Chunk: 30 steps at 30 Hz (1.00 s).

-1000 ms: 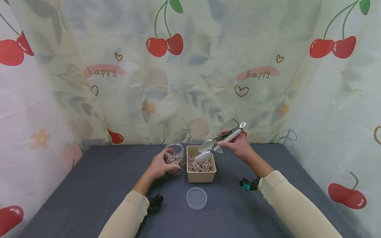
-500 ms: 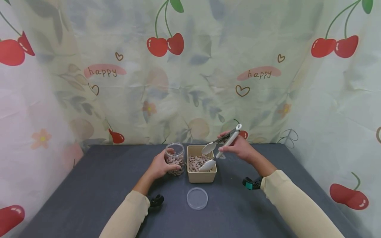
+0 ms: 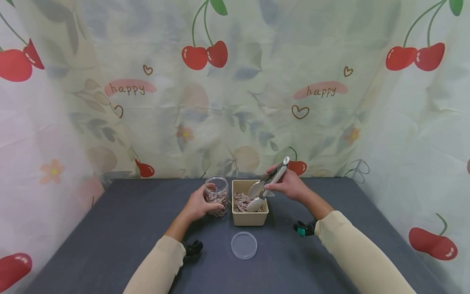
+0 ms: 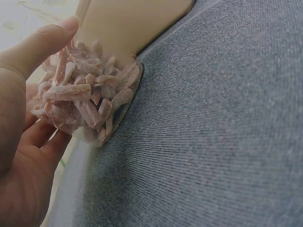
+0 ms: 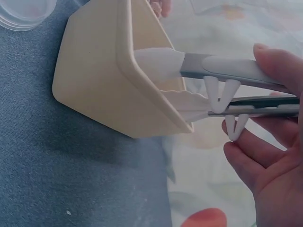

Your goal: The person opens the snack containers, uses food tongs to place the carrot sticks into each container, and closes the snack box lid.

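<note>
Tongs (image 5: 208, 66) in the right hand (image 3: 293, 186), tips (image 3: 254, 205) inside beige container (image 3: 249, 221)

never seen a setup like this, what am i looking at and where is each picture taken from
No machine here, just someone working bare-handed. The wide view looks forward and down from the head; the two close ones come from the left and right wrists. The left hand grips a clear jar of brownish pieces. The right hand holds tongs reaching into a beige box with more such pieces; whether the tongs grip any, I can't tell. Nearer the wearer, a clear round lid lies on the dark table.
</note>
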### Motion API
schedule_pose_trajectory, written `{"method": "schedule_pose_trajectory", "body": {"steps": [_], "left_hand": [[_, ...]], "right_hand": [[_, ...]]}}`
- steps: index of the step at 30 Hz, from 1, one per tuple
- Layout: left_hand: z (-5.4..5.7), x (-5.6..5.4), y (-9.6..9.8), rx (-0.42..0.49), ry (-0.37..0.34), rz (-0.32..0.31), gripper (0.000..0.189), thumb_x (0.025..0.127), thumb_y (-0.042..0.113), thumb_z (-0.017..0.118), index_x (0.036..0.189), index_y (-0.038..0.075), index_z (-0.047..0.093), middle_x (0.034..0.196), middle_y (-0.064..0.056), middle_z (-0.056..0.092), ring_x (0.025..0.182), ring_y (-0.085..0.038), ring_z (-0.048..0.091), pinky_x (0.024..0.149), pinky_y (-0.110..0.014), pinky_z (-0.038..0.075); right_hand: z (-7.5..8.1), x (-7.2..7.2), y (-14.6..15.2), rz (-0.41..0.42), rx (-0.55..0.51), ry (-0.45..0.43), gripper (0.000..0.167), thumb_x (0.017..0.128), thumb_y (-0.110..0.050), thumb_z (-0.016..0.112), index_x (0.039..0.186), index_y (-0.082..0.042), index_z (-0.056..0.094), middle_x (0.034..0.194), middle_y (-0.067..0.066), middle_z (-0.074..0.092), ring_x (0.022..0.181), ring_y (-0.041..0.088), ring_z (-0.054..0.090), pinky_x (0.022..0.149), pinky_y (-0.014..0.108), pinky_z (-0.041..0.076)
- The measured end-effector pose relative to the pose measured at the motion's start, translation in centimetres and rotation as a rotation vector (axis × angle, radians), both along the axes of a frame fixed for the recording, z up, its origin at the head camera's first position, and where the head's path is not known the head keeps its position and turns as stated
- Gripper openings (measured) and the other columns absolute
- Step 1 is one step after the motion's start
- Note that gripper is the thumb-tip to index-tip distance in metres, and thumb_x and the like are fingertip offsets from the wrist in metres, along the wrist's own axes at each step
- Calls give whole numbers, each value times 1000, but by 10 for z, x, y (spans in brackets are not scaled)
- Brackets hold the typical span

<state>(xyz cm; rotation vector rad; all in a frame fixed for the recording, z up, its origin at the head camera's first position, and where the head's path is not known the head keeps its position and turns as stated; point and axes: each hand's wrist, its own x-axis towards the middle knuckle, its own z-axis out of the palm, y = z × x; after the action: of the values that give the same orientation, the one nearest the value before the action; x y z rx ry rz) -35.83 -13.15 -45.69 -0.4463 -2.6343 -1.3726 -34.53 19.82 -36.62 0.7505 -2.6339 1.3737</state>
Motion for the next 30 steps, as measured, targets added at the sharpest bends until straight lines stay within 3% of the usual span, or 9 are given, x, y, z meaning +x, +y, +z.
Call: {"method": "schedule_pose_trajectory", "body": {"steps": [11, 24, 30], "left_hand": [[1, -1, 0, -8, 14, 2, 74, 67, 29, 91, 128, 10, 55, 106, -3, 61, 81, -17, 52, 72, -33, 43], [0, 1, 0, -1, 0, 5, 72, 67, 27, 91, 128, 10, 55, 104, -3, 61, 79, -17, 51, 70, -33, 43], [-1, -1, 0, 9, 11, 0, 72, 67, 25, 91, 127, 10, 56, 108, -4, 62, 80, -17, 53, 72, -33, 43]], "right_hand": [[-10, 1, -6, -100, -45, 61, 42, 82, -13, 80, 116, -1, 60, 109, 14, 67, 89, 24, 67, 74, 38, 54], [-15, 6, -6, -91, -145, 77, 39, 81, -8, 79, 115, -1, 61, 113, 18, 66, 89, 23, 66, 72, 31, 52], [-17, 4, -8, -55, -165, 85, 42, 78, -7, 82, 114, 1, 61, 111, 20, 65, 79, 17, 64, 68, 28, 52]]}}
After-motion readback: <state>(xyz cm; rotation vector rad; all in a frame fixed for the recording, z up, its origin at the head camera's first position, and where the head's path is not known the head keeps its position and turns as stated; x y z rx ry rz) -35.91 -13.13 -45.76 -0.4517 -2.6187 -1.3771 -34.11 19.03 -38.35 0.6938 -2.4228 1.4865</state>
